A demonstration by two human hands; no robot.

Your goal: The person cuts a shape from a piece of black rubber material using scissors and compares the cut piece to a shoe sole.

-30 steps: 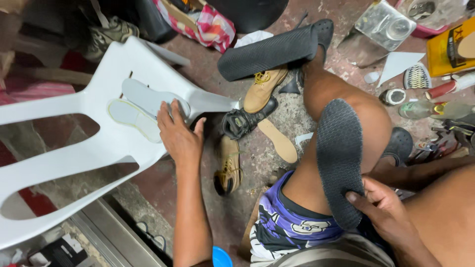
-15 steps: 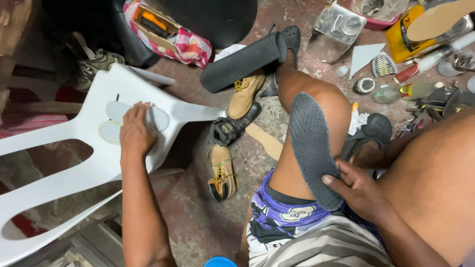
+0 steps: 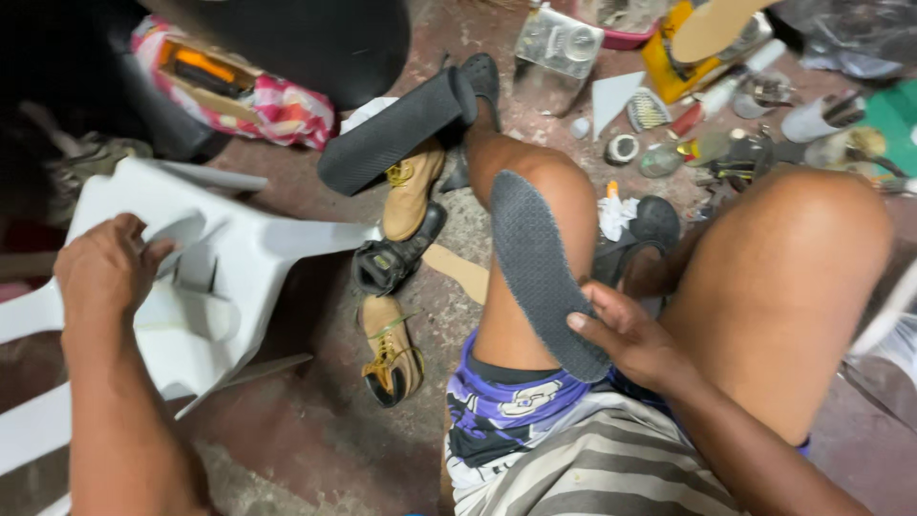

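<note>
our left hand (image 3: 107,268) was curled over pale insoles (image 3: 196,277) lying on the seat of the white plastic chair (image 3: 287,244), near its back edge, fingers bent and gripping one of them. our right hand (image 3: 630,334) pinched the lower end of a dark grey insole (image 3: 540,268), thumb on top, resting it along our left thigh. on the floor between chair and leg lay a tan boot (image 3: 390,349) and a black rubber sheet (image 3: 396,143).
</note>
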